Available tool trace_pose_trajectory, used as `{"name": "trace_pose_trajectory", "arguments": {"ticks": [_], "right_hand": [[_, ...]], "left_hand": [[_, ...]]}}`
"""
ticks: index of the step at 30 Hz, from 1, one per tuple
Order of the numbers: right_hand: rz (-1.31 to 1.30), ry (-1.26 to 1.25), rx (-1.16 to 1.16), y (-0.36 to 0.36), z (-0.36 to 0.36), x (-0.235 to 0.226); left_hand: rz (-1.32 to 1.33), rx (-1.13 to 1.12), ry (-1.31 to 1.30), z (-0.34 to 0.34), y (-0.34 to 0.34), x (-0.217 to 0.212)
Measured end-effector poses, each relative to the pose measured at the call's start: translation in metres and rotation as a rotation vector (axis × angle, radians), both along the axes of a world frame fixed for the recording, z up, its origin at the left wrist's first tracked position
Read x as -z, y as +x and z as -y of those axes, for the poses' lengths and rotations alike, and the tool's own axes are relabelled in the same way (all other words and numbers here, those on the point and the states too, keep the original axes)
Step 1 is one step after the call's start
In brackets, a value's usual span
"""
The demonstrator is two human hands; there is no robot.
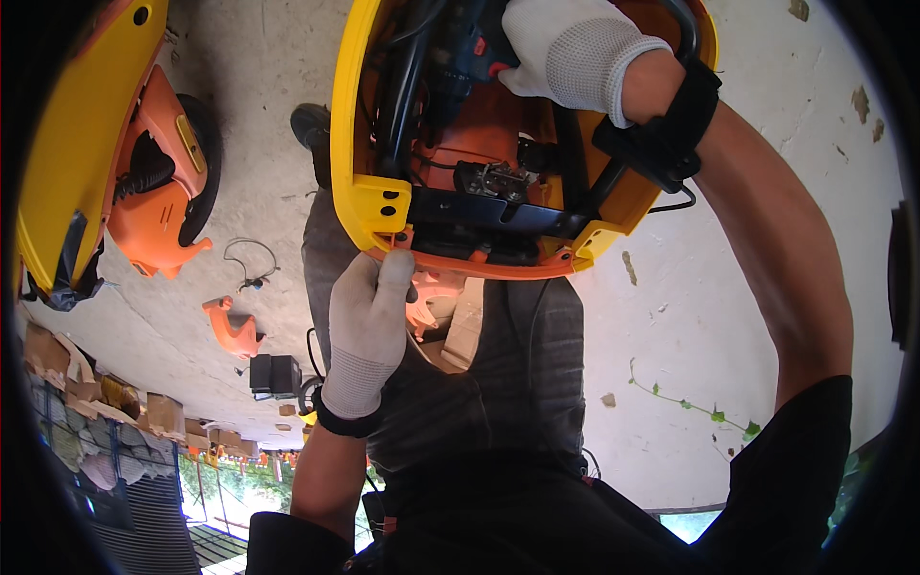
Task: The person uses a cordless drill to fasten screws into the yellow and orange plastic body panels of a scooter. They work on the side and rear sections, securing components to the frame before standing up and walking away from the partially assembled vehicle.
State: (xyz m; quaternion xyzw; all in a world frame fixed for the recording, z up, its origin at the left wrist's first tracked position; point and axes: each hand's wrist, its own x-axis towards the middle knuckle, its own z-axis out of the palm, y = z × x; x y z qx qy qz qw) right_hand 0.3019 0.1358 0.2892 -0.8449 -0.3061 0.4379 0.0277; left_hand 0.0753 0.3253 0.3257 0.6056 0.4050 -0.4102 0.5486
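In front of me is a yellow vehicle body shell [353, 115] with black tubes, an orange inner housing and a metal mechanism [494, 180] inside. My right hand [580, 57], in a white knitted glove, is closed on a dark cordless drill [470, 57] with red switches, inside the shell; its tip is hard to make out among the dark parts. My left hand [369, 316], also gloved, pinches the orange trim strip [460, 266] at the shell's near left corner. A dark crossbar [479, 209] lies just beyond that strip.
At the left stand another yellow panel [67, 144] and an orange body part with a black wheel [158, 192]. An orange curved piece [232, 329], a thin cable [251, 268] and a black box [275, 376] lie on the concrete floor. Cardboard [465, 326] shows between my legs.
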Motion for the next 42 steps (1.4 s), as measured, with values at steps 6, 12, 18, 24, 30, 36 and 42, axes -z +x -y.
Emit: {"name": "trace_pose_trajectory", "arguments": {"ticks": [6,12,18,24,30,36,42], "right_hand": [[0.001,-0.066,0.002,-0.005,0.002,0.011],[0.002,-0.022,0.014,-0.007,0.005,0.013],[-0.032,-0.079,0.015,-0.006,0.000,0.007],[0.011,-0.022,-0.002,-0.005,-0.001,0.005],[0.043,-0.070,0.034,-0.009,0.000,-0.008],[-0.029,-0.175,0.108,-0.008,-0.003,-0.008],[0.196,-0.234,0.173,-0.006,0.002,-0.040]], "left_hand": [[-0.003,-0.013,-0.002,0.001,-0.003,0.001],[-0.055,0.005,-0.031,-0.004,-0.001,0.001],[-0.069,0.007,-0.018,-0.003,0.003,-0.002],[0.014,-0.005,0.019,0.004,0.003,-0.001],[0.018,0.000,-0.009,-0.002,0.000,0.000],[0.010,-0.034,-0.126,-0.016,-0.005,-0.009],[0.143,-0.041,-0.261,-0.020,-0.006,-0.036]]}}
